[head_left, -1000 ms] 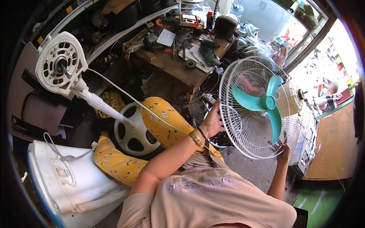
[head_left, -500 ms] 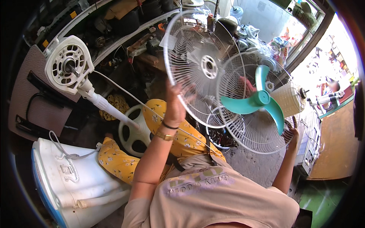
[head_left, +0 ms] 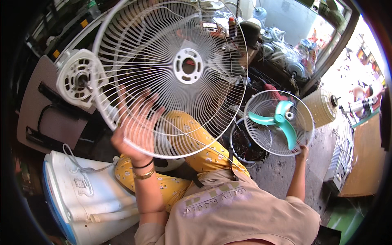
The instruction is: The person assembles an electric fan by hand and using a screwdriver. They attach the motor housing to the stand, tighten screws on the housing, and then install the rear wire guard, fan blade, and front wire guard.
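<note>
A large white wire fan guard [head_left: 188,80] with a slotted round hub is raised in front of me. My left hand [head_left: 136,136] is closed on its lower left rim, and the fingers show through the wires. Low on the right, my right hand [head_left: 303,152] grips the edge of a second fan guard [head_left: 247,104]. A green three-bladed fan blade [head_left: 279,118] rests inside that guard, with a small white ring-shaped nut beside its hub. To the left is the white fan motor housing [head_left: 65,83], its shaft bare; the raised guard overlaps its right side.
A white tub-like container [head_left: 102,192] with a blue edge stands at lower left, beside a brown chair-like panel [head_left: 30,110]. At right are a cream cylindrical motor part [head_left: 320,109], a grey appliance [head_left: 341,157] and a wooden board [head_left: 365,159]. Clutter fills the bench behind.
My left hand has brought its guard left and closer, so it now covers part of the motor housing. My right hand has lowered the guard with the green blade, separating the two guards.
</note>
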Demonstrator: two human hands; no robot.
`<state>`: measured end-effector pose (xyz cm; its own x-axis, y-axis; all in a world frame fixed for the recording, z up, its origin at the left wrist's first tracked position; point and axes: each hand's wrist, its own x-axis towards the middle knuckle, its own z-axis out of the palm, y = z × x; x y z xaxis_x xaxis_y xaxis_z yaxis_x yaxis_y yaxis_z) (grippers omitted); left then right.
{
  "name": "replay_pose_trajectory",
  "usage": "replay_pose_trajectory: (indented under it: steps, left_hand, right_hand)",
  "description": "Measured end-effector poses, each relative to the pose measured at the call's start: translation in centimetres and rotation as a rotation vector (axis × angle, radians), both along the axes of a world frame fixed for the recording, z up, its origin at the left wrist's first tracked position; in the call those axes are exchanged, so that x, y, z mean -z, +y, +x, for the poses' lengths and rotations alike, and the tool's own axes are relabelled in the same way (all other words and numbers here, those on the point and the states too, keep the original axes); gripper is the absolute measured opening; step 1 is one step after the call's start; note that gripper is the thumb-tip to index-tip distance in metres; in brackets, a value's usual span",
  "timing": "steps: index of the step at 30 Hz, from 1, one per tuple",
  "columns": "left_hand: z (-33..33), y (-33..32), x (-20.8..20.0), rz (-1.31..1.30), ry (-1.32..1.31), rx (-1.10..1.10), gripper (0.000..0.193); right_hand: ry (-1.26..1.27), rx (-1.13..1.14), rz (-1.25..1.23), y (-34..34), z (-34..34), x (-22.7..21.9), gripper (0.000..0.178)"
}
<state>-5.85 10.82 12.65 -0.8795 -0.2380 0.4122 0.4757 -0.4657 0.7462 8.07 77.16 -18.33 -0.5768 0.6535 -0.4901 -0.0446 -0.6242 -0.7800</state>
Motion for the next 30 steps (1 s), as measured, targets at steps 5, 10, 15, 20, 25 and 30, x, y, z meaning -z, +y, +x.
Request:
replay_pose_trajectory:
  steps: [5,10,15,20,25,30]
  left_hand:
    - [4.5,-3.7,0.4,-0.020,0.048,-0.237,0.080]
    - [7.1,-4.7,-2.1,-0.068,0.141,-0.403,0.078]
    - [8.6,-6.4,-3.5,-0.051,0.218,-0.489,0.076]
    - [10.1,-7.8,-4.6,-0.086,0.256,-0.588,0.074]
    - [11.2,-8.9,-5.1,-0.114,0.285,-0.654,0.072]
    - [11.1,-9.7,-5.5,-0.105,0.310,-0.676,0.070]
  right_hand:
    - [-0.005,-0.037,0.006,-3.1,-4.3,2.7,0.077]
    - [-0.017,-0.271,0.040,-6.3,-7.2,1.0,0.054]
    - [-0.307,-0.444,0.340,-4.7,-10.5,1.5,0.067]
    - [-0.845,-0.121,1.484,-8.8,-15.2,-2.3,0.069]
    - [0.298,-0.534,0.805,-28.2,-22.1,-20.0,0.067]
    - [1.082,-1.083,0.038,-43.3,-26.0,-30.3,0.100]
